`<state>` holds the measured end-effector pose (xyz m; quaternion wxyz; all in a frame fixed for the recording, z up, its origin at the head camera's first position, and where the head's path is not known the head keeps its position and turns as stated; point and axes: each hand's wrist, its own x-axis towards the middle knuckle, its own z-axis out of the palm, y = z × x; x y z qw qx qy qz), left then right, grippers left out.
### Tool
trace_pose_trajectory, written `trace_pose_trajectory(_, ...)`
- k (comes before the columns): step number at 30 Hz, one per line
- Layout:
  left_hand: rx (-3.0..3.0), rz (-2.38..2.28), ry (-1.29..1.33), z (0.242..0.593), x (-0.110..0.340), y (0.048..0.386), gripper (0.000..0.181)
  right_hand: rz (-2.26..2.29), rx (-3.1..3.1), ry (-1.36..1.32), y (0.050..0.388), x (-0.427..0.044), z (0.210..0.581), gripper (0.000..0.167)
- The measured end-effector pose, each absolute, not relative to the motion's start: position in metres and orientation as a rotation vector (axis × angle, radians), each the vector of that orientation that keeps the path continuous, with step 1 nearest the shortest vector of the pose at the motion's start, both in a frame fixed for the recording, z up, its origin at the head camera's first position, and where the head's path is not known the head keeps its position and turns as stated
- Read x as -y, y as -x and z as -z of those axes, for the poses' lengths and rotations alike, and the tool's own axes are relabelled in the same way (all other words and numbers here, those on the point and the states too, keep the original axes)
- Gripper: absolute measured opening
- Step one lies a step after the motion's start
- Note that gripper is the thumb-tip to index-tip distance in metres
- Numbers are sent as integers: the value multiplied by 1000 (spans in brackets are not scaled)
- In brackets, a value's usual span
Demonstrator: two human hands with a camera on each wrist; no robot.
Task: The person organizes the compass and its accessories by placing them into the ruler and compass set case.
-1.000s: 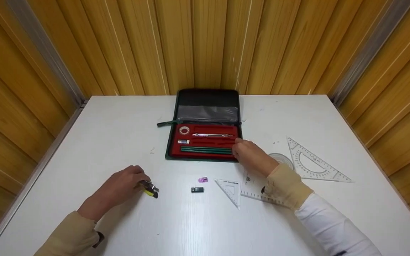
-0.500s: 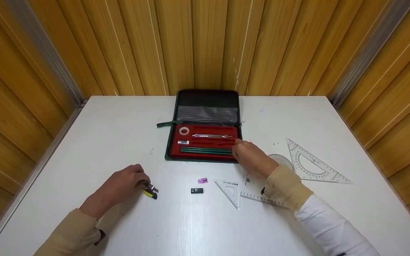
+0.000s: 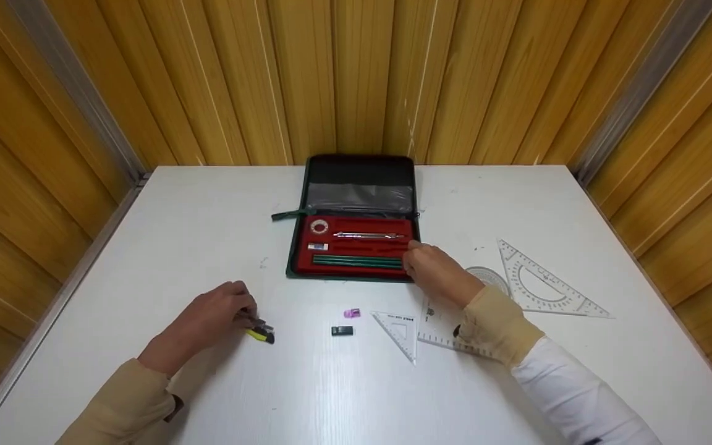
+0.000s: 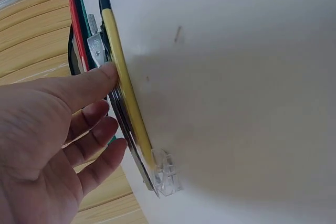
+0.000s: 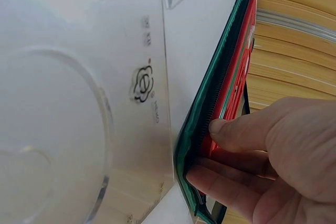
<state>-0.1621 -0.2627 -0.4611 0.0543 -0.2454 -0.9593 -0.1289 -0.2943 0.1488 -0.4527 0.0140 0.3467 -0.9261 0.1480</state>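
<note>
My left hand point(image 3: 217, 315) is low over the left of the table. In the left wrist view its thumb and fingers pinch a metal drawing compass point(image 4: 97, 48) near the hinge. Along the compass lies a slim yellow pen-like thing point(image 4: 128, 87) with a black end, and a clear plastic piece point(image 4: 167, 174) sits at the other end. My right hand point(image 3: 439, 272) grips the right edge of the zip case point(image 5: 199, 114), thumb on the red tray point(image 5: 240, 59). Open on the table, that case holds green pencils point(image 3: 356, 261), a small eraser point(image 3: 317, 246), a white ring point(image 3: 319, 227) and a silver instrument point(image 3: 368, 235).
Between the hands lie a purple sharpener-like piece point(image 3: 352, 313) and a small black case point(image 3: 342, 330). A small set square point(image 3: 399, 337), a clear ruler plate point(image 3: 439, 327), a round protractor point(image 3: 489, 275) and a larger set square point(image 3: 544, 281) lie at right. A wood-panel wall closes the back.
My left hand has shifted slightly up and left, and the compass top looks a little lower and darker beside the yellow thing. The right hand stays in place at the case.
</note>
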Motion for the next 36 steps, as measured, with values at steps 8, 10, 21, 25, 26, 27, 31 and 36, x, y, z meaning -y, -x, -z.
trace_pose_trajectory(8,2922,356,793,458,265,164,20,-463,2906,-1069,295,-149,452,13)
trace_pose_trajectory(10,2919,362,807,457,266,165,20,-459,2903,-1074,295,-148,452,13)
trace_pose_trajectory(21,2984,358,713,421,251,183,15,-469,2900,-1068,294,-148,451,13)
trace_pose_trajectory(25,3031,390,700,407,233,198,16,-467,2883,-1073,293,-149,453,15)
trace_pose_trajectory(26,3052,416,688,403,228,202,16,-468,2881,-1072,292,-149,453,15)
trace_pose_trajectory(27,3070,440,679,401,223,206,17,-468,2881,-1069,292,-149,453,16)
trace_pose_trajectory(31,3152,573,631,394,203,227,20,-467,2894,-1056,293,-149,452,14)
trace_pose_trajectory(36,3224,723,605,396,187,251,23,-464,2906,-1058,293,-148,451,13)
